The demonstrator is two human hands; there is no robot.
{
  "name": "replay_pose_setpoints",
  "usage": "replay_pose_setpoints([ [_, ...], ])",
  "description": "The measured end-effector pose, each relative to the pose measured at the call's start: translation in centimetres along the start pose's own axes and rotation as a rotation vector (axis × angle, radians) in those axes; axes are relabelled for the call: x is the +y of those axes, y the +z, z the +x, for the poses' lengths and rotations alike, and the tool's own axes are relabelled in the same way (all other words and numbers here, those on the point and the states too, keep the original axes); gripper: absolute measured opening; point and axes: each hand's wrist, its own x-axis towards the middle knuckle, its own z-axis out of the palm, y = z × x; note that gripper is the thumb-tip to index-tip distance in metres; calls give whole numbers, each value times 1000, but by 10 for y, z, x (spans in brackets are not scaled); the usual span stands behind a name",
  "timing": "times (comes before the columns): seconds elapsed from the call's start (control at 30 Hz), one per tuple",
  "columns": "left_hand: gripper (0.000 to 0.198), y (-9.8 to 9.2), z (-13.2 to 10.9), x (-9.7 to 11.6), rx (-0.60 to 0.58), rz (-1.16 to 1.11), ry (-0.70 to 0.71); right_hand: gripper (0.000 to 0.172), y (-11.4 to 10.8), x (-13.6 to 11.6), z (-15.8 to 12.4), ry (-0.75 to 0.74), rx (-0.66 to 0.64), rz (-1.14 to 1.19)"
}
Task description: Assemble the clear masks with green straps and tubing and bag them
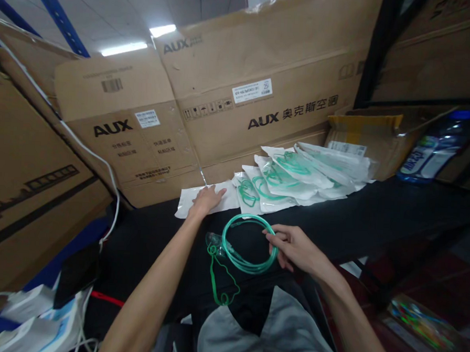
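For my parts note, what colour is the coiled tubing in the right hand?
The coiled tubing is light green, seen best in the head view.

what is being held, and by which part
The right hand holds the coiled green tubing by the right side of its loop. The left hand rests on a white packet, not visibly gripping it.

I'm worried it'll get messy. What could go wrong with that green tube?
The right hand holds the tube at one side only, so its loops might spring apart. The green cord lies loose and could snag or tangle. The filled bags overlap, so a bump might slide them.
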Motion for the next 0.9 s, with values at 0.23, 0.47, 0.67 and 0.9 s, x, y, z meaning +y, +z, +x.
replay_pose_setpoints([
  [0.23, 43, -25, -107, -41, -60, -317, 319, 32, 18, -11, 12, -166, 383, -393],
  [0.47, 39, -14, -144, -64, -85, -340, 278, 16, 73, -25, 9, -411, 136, -617],
  [0.67, 39, -11, -149, -69, -149, -289, 294, 18, 94, -13, 3, -407, -16, -779],
  [0.9, 35, -16, -160, -78, -316, -335, 355, 13, 81, -13, -2, -488, -129, -655],
])
